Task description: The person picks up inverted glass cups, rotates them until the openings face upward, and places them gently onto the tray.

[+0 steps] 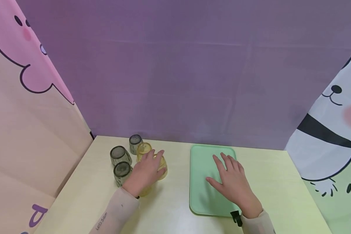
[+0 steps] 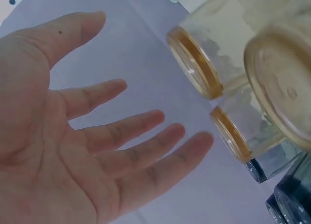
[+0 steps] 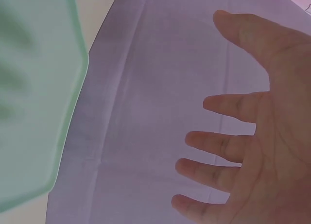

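Two light sleeves are extending over a pale table, the left sleeve carrying printed lettering and the right sleeve ending near a black clip beside the wrist.

The left hand is hanging palm down over a cluster of glasses, its fingers spreading loosely and holding nothing; the left wrist view is showing an empty palm. The right hand is hovering wide, also empty, thumb apart from the fingers and pointing toward the left hand.

Below the right hand and reaching out to its left, a green tray is lying flat, its long axis running away from the person and its short far edge lying just beyond the fingertips.

A yellow glass is standing partly hidden under the left wrist. Left of that hand, a dark glass is standing just beside a second dark glass. A second yellow glass is showing from behind the left thumb and fingers, and a third yellow glass is standing just past the fingertips. A third dark glass is standing farthest from the left hand. The glasses are standing upside down, bases pointing up, long axes vertical.

Beyond both hands, a purple cloth is hanging.
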### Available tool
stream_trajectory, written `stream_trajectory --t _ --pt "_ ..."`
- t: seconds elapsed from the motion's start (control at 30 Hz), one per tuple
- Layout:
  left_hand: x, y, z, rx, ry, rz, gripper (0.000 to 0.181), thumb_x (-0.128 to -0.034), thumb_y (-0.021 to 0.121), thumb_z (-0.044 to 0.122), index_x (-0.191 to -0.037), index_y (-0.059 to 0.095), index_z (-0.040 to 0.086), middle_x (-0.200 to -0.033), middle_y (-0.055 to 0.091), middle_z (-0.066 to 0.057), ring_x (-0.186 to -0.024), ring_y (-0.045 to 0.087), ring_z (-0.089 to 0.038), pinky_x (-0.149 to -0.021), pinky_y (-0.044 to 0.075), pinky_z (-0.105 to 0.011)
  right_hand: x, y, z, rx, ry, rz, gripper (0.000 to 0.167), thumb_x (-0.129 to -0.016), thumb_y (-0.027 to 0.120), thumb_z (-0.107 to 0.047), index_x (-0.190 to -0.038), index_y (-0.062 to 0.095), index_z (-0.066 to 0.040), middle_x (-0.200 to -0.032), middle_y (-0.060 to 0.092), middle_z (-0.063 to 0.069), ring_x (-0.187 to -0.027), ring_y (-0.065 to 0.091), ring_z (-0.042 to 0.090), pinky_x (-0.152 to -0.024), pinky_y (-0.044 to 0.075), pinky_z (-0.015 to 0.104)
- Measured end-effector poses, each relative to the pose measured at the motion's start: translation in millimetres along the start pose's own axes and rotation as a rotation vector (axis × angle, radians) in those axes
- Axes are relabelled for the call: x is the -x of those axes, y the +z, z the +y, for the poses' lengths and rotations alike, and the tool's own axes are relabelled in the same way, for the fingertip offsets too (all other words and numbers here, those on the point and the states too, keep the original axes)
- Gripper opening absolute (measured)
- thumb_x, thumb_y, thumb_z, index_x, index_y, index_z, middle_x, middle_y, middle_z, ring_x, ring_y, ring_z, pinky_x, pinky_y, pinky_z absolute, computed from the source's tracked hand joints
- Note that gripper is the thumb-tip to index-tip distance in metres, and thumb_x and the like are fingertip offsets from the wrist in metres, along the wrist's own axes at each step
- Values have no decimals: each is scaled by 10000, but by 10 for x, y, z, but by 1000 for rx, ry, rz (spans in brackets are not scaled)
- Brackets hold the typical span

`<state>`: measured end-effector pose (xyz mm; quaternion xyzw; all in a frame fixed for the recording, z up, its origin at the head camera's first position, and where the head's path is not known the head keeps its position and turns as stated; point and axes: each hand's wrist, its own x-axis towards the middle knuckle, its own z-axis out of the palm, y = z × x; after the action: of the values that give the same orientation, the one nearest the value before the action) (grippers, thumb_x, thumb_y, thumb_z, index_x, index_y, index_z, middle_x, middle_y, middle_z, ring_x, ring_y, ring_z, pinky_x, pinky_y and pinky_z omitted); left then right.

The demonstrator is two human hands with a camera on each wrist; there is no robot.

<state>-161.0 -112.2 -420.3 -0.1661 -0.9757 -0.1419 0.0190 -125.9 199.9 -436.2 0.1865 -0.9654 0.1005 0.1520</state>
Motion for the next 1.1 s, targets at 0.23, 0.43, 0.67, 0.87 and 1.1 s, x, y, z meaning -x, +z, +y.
stream_trajectory --t 0.23,0.43,0.67,0.87,1.1 --pt "-165 -29 -90 42 -42 -145 637 -951 714 266 -1462 435 6 -1374 463 -315 -1185 504 -533 -839 536 -569 62 -21 58 -7 2 -10 759 -882 736 -468 -1468 467 -67 -1445 449 228 -1314 414 451 -1024 350 646" --pt "-247 -16 -148 62 -56 -217 650 -960 703 265 -1474 414 -9 -1375 461 -311 -1208 491 -538 -936 491 -571 132 -6 96 -12 8 -15 749 -873 749 -463 -1452 487 -67 -1434 461 230 -1296 432 445 -1010 362 651" --pt "-304 94 -205 85 -77 -247 645 -946 718 245 -1463 426 -7 -1360 465 -312 -1168 550 -446 -917 511 -516 192 17 100 -34 6 -14 738 -870 756 -448 -1446 497 -66 -1428 467 235 -1288 440 447 -1006 370 654" --pt "-345 165 -235 110 -88 -259 654 -936 729 218 -1466 423 -12 -1369 456 -319 -1171 554 -422 -922 511 -505 200 17 107 -52 17 -21 736 -869 766 -429 -1444 495 -58 -1425 468 238 -1286 445 442 -989 391 651" --pt "-362 180 -243 116 -80 -247 642 -927 741 212 -1445 438 -16 -1309 497 -296 -1118 583 -389 -889 525 -481 181 36 147 -302 58 -38 720 -905 764 -303 -1466 437 8 -1432 434 261 -1296 441 446 -989 431 624"
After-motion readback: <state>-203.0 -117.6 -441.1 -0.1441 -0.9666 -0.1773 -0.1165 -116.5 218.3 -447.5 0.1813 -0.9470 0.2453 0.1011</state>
